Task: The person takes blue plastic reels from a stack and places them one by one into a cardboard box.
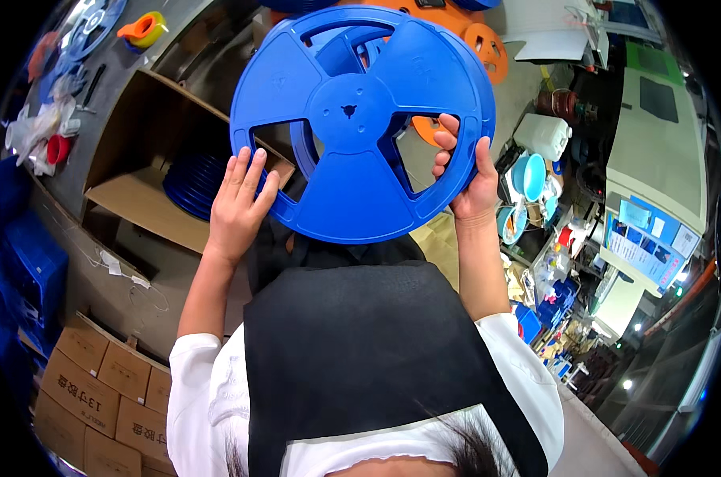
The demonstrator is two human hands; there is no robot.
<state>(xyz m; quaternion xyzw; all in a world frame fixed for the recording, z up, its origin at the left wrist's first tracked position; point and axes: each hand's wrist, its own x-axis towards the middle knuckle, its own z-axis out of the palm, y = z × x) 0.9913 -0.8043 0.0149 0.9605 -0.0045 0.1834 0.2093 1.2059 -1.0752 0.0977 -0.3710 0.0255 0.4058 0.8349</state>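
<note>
A large blue plastic reel (349,195) with wide cut-outs and a small keyed centre hole is raised in front of my apron, its flat face toward me. My right hand (476,187) grips its right rim, fingers showing through the cut-out and thumb on the outer edge. On the lower left rim, my left hand (241,203) rests with its fingers stretched out and slightly apart. More blue plastic shows through the openings; how many parts lie behind is hidden. An open cardboard box (141,203) to the left contains several dark blue discs (189,187).
Orange reels (486,52) lie beyond the blue one. Tape rolls (144,30) and plastic bags (46,131) sit at the far left. Closed cartons (82,393) are stacked at the lower left. A white jug (543,137), turquoise basins (529,176) and a pale machine (654,151) stand right.
</note>
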